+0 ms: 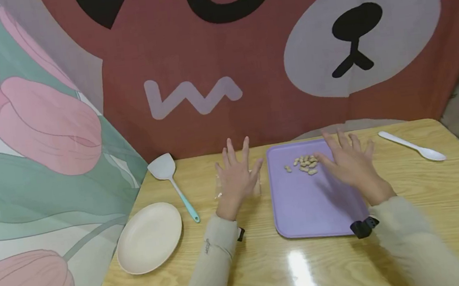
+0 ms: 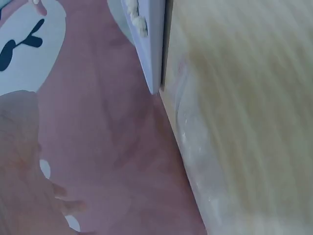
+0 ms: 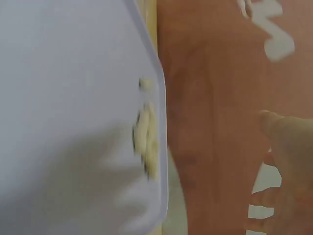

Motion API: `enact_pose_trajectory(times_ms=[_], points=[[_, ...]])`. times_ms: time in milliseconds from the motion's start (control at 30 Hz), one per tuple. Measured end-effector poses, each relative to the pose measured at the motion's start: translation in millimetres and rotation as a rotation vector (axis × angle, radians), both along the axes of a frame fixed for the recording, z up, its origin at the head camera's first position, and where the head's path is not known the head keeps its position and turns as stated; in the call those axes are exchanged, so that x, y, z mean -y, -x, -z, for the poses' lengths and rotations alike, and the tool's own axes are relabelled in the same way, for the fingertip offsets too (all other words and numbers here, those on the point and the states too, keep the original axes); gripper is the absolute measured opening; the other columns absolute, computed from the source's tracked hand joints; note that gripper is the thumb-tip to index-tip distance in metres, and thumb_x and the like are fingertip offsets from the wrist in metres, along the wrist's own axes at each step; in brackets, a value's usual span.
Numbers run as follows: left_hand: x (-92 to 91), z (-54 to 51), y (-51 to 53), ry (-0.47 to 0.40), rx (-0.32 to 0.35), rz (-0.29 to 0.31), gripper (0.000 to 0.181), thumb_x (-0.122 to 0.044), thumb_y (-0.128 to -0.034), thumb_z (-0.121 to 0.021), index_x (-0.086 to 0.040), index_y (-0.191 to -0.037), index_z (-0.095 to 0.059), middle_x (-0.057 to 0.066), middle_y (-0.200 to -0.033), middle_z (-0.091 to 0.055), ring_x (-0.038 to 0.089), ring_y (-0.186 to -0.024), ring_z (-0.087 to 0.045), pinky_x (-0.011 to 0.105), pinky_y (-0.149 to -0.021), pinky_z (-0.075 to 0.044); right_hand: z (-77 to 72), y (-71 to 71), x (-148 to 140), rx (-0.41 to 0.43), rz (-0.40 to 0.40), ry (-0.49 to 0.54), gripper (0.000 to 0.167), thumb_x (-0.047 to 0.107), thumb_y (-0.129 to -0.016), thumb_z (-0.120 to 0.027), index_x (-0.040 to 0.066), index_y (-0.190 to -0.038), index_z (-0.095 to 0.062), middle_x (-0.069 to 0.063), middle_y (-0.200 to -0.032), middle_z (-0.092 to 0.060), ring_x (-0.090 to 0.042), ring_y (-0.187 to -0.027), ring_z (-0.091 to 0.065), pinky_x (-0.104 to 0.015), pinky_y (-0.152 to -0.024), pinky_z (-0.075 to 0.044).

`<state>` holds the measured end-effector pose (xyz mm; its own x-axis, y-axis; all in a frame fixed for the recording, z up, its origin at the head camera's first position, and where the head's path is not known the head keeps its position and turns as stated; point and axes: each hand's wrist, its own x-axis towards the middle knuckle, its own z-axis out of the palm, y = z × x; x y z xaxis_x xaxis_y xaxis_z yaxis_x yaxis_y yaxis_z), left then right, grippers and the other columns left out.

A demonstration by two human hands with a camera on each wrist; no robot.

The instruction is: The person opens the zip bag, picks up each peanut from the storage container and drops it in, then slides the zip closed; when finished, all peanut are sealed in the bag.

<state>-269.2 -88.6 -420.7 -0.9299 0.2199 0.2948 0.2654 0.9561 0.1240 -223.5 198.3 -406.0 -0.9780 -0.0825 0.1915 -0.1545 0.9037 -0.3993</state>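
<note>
Both hands are raised with fingers spread and nothing held. The left hand hovers over a clear plastic bag, which it mostly hides in the head view; the bag also lies along the table edge in the left wrist view. Above the right part of a purple tray is the right hand, its shadow falling on the tray. Several peanuts in shells lie in the tray's far half, left of that hand. In the right wrist view the peanuts sit near the tray's rim.
To the left stand a cream plate and a spatula with a white blade and turquoise handle end. A white spoon lies right of the tray. A printed cloth hangs behind the wooden table.
</note>
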Motion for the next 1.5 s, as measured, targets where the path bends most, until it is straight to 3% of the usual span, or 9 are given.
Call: enact_pose_trajectory(times_ms=[133,233,433,567,800,933,1067,1267,1500], points=[[5.8,-7.7,15.3,0.026,0.007,0.051,0.057,-0.045,-0.1030,-0.047,-0.017,-0.151,-0.041,0.017,-0.148,-0.045,0.034,-0.131,-0.045,0.062,-0.099,-0.038,-5.6,7.4,38.0,-0.100,-0.068,-0.056,0.058,0.041,-0.096,-0.061,0.006,-0.141,-0.053,-0.028,-0.142,-0.047,-0.051,-0.131,-0.034,-0.076,-0.103,-0.009],[8.1,-8.2,29.5,-0.002,0.066,0.123,0.038,-0.030,-0.1020,-0.056,-0.010,-0.134,-0.061,0.008,-0.129,-0.064,0.027,-0.117,-0.059,0.053,-0.096,-0.044,-2.1,14.1,72.7,-0.178,-0.150,-0.095,0.046,0.035,-0.086,-0.074,0.008,-0.123,-0.068,-0.018,-0.123,-0.064,-0.042,-0.116,-0.049,-0.069,-0.099,-0.024],[4.3,9.5,47.9,-0.166,0.277,0.224,0.024,-0.017,-0.1001,-0.059,-0.008,-0.119,-0.071,0.005,-0.116,-0.071,0.022,-0.105,-0.065,0.037,-0.092,-0.051,17.8,20.5,129.5,-0.159,-0.292,-0.144,0.023,0.031,-0.077,-0.081,0.015,-0.094,-0.077,-0.002,-0.094,-0.071,-0.030,-0.095,-0.053,-0.055,-0.084,-0.032],[-1.3,15.5,50.2,-0.227,0.383,0.209,0.028,-0.019,-0.0997,-0.060,-0.009,-0.124,-0.068,0.006,-0.112,-0.071,0.024,-0.104,-0.064,0.044,-0.099,-0.045,31.1,19.7,146.1,-0.097,-0.325,-0.161,0.017,0.028,-0.077,-0.082,0.020,-0.073,-0.068,0.005,-0.077,-0.067,-0.027,-0.090,-0.052,-0.050,-0.079,-0.031],[0.2,23.1,48.2,-0.213,0.404,0.171,0.019,-0.018,-0.0967,-0.063,-0.009,-0.110,-0.072,0.003,-0.105,-0.071,0.026,-0.110,-0.061,0.067,-0.110,-0.021,44.5,16.7,153.0,-0.123,-0.333,-0.153,0.017,0.022,-0.073,-0.086,0.020,-0.079,-0.070,0.003,-0.077,-0.069,-0.028,-0.091,-0.054,-0.051,-0.080,-0.030],[9.1,28.8,46.6,-0.267,0.397,0.158,0.006,-0.010,-0.0925,-0.065,-0.009,-0.094,-0.071,0.001,-0.091,-0.068,0.020,-0.092,-0.062,0.056,-0.104,-0.036,47.3,15.4,154.7,-0.161,-0.342,-0.153,0.016,0.019,-0.073,-0.085,0.019,-0.079,-0.070,0.001,-0.078,-0.069,-0.029,-0.088,-0.052,-0.052,-0.079,-0.031],[20.4,31.3,45.7,-0.431,0.417,0.214,0.006,-0.004,-0.0929,-0.064,-0.007,-0.088,-0.067,0.002,-0.083,-0.064,0.017,-0.078,-0.059,0.037,-0.081,-0.050,48.8,15.1,154.1,-0.171,-0.304,-0.167,0.023,0.024,-0.073,-0.085,0.017,-0.090,-0.071,-0.004,-0.086,-0.069,-0.030,-0.090,-0.051,-0.053,-0.081,-0.032],[36.2,6.9,45.0,-0.756,0.452,0.339,0.004,-0.001,-0.0964,-0.062,-0.003,-0.092,-0.062,0.011,-0.088,-0.068,0.026,-0.075,-0.061,0.026,-0.061,-0.046,37.1,12.0,146.6,-0.203,-0.245,-0.118,0.050,0.025,-0.081,-0.082,0.016,-0.127,-0.066,-0.009,-0.100,-0.070,-0.030,-0.092,-0.053,-0.051,-0.080,-0.033],[38.5,-33.1,32.6,-0.970,0.313,0.438,0.004,-0.002,-0.0955,-0.064,0.001,-0.094,-0.061,0.018,-0.094,-0.071,0.028,-0.084,-0.064,0.028,-0.067,-0.048,-1.5,6.7,126.7,-0.423,-0.238,0.206,0.038,0.002,-0.085,-0.072,0.008,-0.122,-0.068,-0.004,-0.085,-0.071,-0.030,-0.087,-0.059,-0.053,-0.078,-0.032]])
